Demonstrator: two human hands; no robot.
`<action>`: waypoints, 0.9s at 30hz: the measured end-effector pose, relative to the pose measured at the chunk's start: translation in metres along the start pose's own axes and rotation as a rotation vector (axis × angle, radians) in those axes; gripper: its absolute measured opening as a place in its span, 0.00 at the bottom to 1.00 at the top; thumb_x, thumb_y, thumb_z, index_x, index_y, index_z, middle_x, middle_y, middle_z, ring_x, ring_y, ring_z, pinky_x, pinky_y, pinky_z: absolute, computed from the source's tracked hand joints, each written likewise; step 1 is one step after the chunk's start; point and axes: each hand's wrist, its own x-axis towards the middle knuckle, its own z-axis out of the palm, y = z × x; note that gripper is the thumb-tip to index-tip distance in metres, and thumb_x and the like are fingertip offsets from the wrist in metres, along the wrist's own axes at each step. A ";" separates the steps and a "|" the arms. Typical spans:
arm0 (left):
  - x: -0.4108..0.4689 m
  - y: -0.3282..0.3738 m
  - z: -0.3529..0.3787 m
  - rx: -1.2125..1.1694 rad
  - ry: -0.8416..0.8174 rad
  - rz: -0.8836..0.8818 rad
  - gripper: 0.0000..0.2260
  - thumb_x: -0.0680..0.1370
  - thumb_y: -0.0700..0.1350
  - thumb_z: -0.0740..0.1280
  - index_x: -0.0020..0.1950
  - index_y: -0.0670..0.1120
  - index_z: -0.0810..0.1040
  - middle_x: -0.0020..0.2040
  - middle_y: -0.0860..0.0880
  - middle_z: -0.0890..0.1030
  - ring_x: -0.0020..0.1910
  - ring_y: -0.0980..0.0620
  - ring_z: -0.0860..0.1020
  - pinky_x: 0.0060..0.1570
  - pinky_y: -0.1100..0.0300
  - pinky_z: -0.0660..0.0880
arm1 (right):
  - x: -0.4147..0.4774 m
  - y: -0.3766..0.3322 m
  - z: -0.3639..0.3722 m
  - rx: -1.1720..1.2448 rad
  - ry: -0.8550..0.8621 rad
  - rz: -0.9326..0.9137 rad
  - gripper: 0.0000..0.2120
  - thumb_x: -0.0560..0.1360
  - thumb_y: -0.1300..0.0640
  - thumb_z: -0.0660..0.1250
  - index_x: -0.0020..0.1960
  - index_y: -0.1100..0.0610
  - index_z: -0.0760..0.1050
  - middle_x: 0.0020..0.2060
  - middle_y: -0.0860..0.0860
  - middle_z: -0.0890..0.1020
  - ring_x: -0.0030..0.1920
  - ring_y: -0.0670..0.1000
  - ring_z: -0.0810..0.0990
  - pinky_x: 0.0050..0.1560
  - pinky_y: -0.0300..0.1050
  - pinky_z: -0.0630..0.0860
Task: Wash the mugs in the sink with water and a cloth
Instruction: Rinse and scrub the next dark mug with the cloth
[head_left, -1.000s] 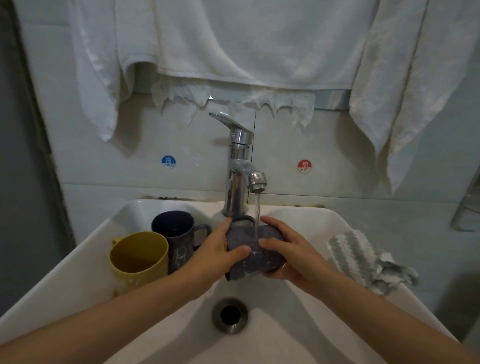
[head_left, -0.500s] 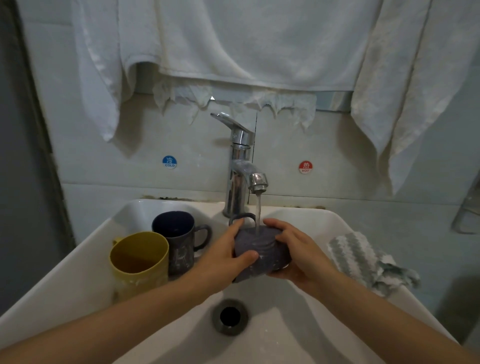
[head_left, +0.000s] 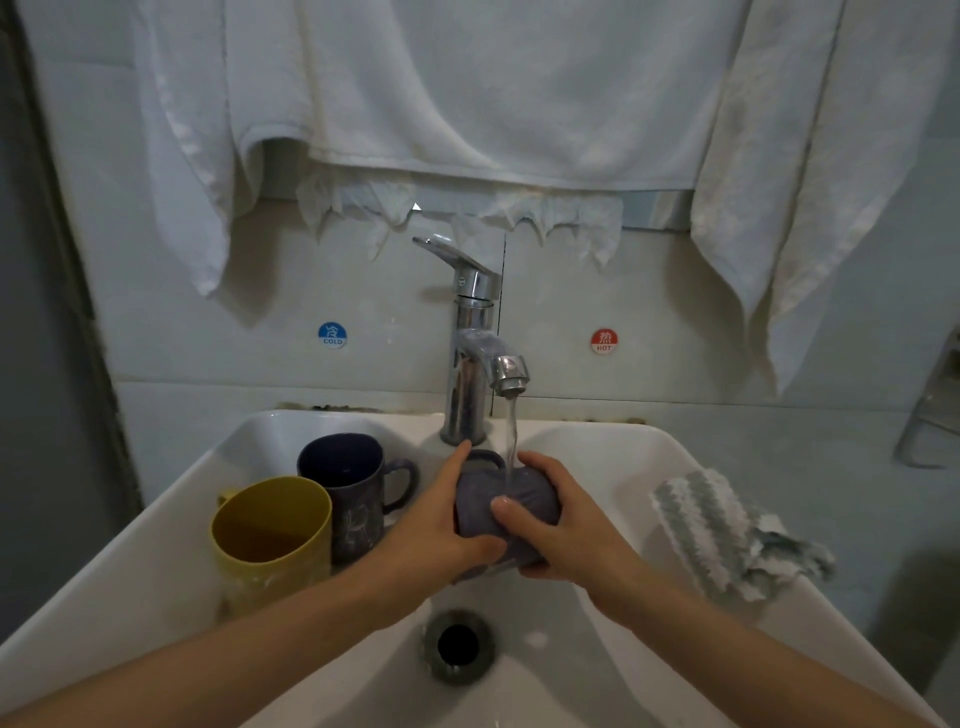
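Head view (the only one):

- Grey mug (head_left: 483, 501) is held over the middle of the sink (head_left: 597, 452), above the drain (head_left: 457, 644) and directly under the tap (head_left: 470, 364). It is tipped over, with its handle toward the tap base. I can't tell which way the mouth faces.
- Water stream (head_left: 511, 431) is running from the spout and lands on the top of the grey mug.
- Left hand (head_left: 431, 525) wraps the mug's left side. The thumb is curled across the near face and the index finger is stretched up beside the handle.
- Right hand (head_left: 566, 525) wraps the right side, with fingers curled over the top and back and the thumb pressed on the wet near face. The two thumbs are close together but apart.
- Yellow mug (head_left: 270, 540) stands upright in the sink's left part. Dark blue mug (head_left: 348, 493) is upright just behind it and touching it, with its handle pointing right, near the left wrist.
- Striped cloth (head_left: 711, 530) lies crumpled on the sink's right rim, clear of both hands.
- On the wall, a blue COLD sticker (head_left: 332, 335) sits left of the tap and a red HOT sticker (head_left: 603, 341) right of it. White towels (head_left: 467, 88) hang above.
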 end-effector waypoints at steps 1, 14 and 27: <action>0.000 0.000 0.000 -0.008 -0.003 0.000 0.41 0.71 0.34 0.70 0.74 0.57 0.51 0.62 0.56 0.69 0.58 0.56 0.74 0.49 0.65 0.78 | 0.000 0.000 0.000 -0.012 -0.003 0.000 0.28 0.71 0.49 0.71 0.67 0.42 0.63 0.60 0.47 0.73 0.52 0.50 0.79 0.42 0.46 0.82; -0.001 -0.001 0.013 -0.108 0.047 -0.013 0.46 0.72 0.34 0.70 0.76 0.58 0.43 0.73 0.53 0.64 0.66 0.52 0.71 0.59 0.58 0.75 | 0.008 0.006 0.013 0.126 0.146 0.094 0.50 0.58 0.51 0.71 0.75 0.44 0.51 0.73 0.46 0.59 0.67 0.54 0.69 0.61 0.54 0.75; -0.004 0.003 0.021 -0.116 0.054 -0.025 0.48 0.73 0.30 0.67 0.75 0.59 0.37 0.75 0.54 0.58 0.70 0.52 0.66 0.66 0.52 0.69 | -0.001 -0.014 0.013 0.450 0.190 0.127 0.35 0.71 0.73 0.55 0.74 0.48 0.59 0.69 0.53 0.66 0.59 0.54 0.70 0.55 0.49 0.74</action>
